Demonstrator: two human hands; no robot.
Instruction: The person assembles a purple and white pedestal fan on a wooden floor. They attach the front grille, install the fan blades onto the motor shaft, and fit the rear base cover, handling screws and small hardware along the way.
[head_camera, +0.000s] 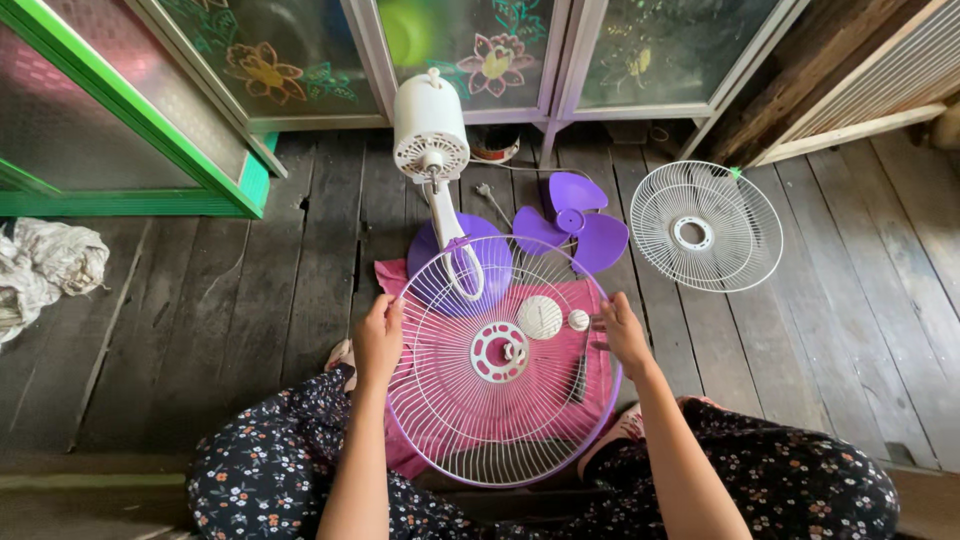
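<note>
A round white wire fan guard (500, 370) with a purple rim lies tilted over a pink cloth (585, 375) on the wooden floor (230, 300), directly between both hands and spanning from one to the other. The left hand (377, 340) has its fingers curled around the guard's left edge; the right hand (625, 333) pinches the right edge. Beyond it stand the fan's motor housing (431, 125), purple blades (575, 228) and a second guard (706, 226).

Fan guard (470, 420) glossy white wire, probably metal; floor (250, 300) rough weathered wood
</note>
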